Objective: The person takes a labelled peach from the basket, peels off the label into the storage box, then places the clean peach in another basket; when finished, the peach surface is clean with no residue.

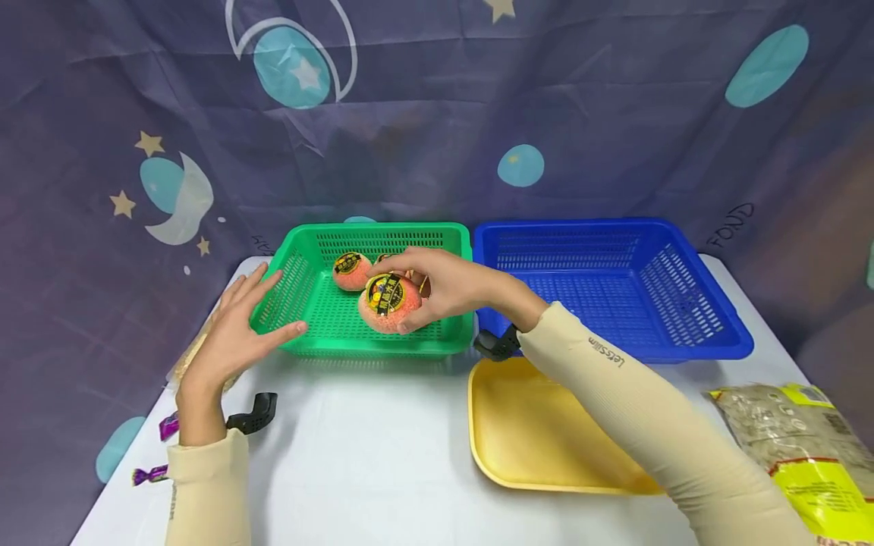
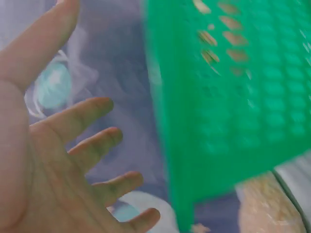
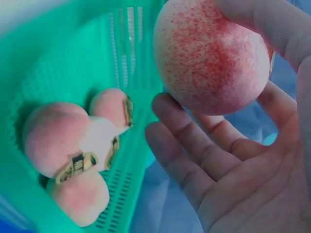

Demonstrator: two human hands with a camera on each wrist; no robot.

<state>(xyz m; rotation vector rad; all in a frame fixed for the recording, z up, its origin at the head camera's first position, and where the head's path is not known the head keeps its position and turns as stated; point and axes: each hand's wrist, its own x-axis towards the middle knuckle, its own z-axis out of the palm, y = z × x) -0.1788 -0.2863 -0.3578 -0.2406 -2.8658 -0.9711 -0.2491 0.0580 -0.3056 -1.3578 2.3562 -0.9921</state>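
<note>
My right hand (image 1: 456,282) grips a pink peach (image 1: 403,318) with a black and gold label, fingers over the top and thumb at the near side. It is held over the green basket (image 1: 372,349). Inside that basket lie several more labelled peaches (image 3: 56,138), seen best in the right wrist view; the head view shows one peach (image 1: 350,274) plainly, while the hand covers most of the others. At the basket's left end, my left hand (image 1: 231,330) hovers with fingers spread and nothing in it. The left wrist view shows its palm (image 2: 53,165) apart from the basket wall.
A blue basket (image 1: 594,307) adjoins the green one on the right. In front of it sits a yellow tray (image 1: 532,432), partly under my right sleeve. Clear-and-yellow packages (image 1: 771,425) lie far right. Purple wrapped candies (image 1: 150,475) and a bag (image 1: 187,356) are at the left edge.
</note>
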